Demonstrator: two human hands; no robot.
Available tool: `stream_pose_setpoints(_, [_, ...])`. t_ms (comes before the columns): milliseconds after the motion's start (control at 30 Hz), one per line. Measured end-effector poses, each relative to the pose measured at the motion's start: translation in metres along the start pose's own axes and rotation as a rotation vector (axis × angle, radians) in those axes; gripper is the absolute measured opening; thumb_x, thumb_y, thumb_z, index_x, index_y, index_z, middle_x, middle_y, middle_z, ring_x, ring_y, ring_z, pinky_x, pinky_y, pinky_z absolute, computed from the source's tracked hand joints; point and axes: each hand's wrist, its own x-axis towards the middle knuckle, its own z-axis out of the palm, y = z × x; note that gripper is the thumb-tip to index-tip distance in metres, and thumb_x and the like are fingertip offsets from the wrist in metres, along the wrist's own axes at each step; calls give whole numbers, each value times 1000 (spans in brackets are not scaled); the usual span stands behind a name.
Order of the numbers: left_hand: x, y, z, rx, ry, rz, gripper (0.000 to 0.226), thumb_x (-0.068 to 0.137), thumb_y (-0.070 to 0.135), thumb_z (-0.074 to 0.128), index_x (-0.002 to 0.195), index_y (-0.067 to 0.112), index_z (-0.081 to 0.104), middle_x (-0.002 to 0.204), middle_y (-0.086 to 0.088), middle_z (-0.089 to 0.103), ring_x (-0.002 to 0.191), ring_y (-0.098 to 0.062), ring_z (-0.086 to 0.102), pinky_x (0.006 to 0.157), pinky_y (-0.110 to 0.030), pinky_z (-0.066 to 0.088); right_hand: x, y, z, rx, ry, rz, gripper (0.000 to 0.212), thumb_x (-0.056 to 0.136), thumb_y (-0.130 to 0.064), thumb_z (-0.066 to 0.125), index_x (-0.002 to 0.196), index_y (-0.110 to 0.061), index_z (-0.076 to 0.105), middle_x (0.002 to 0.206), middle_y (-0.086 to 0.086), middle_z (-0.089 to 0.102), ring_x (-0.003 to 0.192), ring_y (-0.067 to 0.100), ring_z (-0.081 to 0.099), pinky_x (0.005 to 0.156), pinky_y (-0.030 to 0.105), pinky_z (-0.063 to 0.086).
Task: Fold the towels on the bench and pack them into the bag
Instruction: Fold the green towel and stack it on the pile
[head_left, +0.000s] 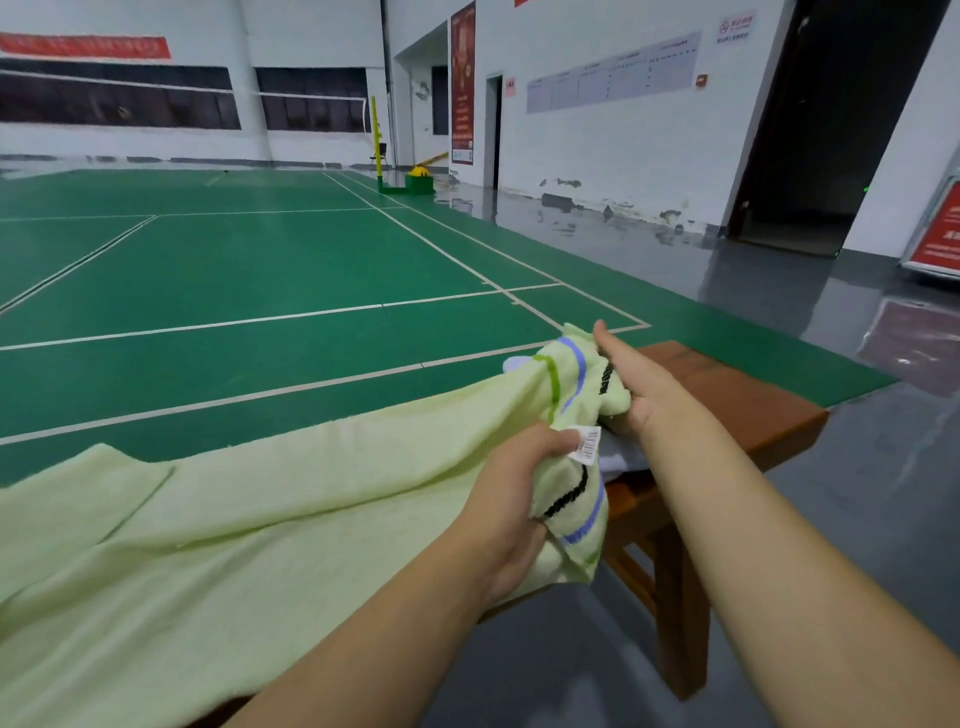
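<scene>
Head view. I see a pale green towel spread from 8 o'clock toward the centre, covering most of a brown wooden bench that runs out to 3 o'clock. Its striped end, with green, blue and black bands, is bunched between both hands. My left hand, just below centre at 5 o'clock, has its fingers curled round the towel's near corner, where a white barcode tag hangs. My right hand, at 3 o'clock of centre, clamps the far corner, thumb lying straight along the top. A grey-white cloth lies on the bench under the hands. I see a green court floor filling 9 to 12 o'clock.
</scene>
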Motion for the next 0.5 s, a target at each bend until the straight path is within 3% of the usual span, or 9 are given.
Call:
stream_pose_setpoints(100, [1, -3, 10, -35, -60, -20, 18, 94, 10, 54, 86, 14, 69, 80, -7, 70, 69, -20, 68, 68, -28, 56, 7, -6, -6, 85, 118, -44, 61, 99, -64, 42, 115, -10, 63, 103, 17, 72, 89, 30, 69, 65, 38, 55])
stream_pose_setpoints(167, [0, -3, 16, -77, -104, -35, 17, 92, 12, 57, 86, 16, 72, 85, -6, 72, 77, -22, 69, 78, -34, 58, 13, -10, -10, 140, 176, -100, 64, 99, -66, 37, 122, -10, 61, 111, 16, 71, 95, 30, 70, 64, 36, 56])
stream_pose_setpoints(267, [0, -3, 21, -148, -144, -50, 16, 88, 15, 61, 92, 13, 76, 94, -9, 73, 87, -26, 70, 91, -41, 57, 45, -15, -34, 296, 209, -181, 73, 94, -69, 44, 138, -12, 55, 125, 19, 68, 110, 39, 68, 79, 52, 60])
stream_pose_setpoints(367, [3, -1, 22, -189, -156, -66, 35, 87, 20, 63, 118, 7, 73, 111, -11, 72, 102, -27, 68, 104, -44, 50, 40, -22, -38, 369, 249, -261, 70, 92, -67, 51, 137, -12, 54, 128, 17, 67, 106, 38, 71, 79, 56, 59])
stream_pose_setpoints(500, [1, 3, 16, -132, -163, -58, 38, 87, 21, 63, 122, 9, 70, 116, -10, 70, 105, -26, 65, 101, -42, 48, 1, -23, -11, 352, 315, -357, 42, 102, -50, 51, 117, -11, 59, 110, 11, 73, 92, 28, 73, 73, 42, 62])
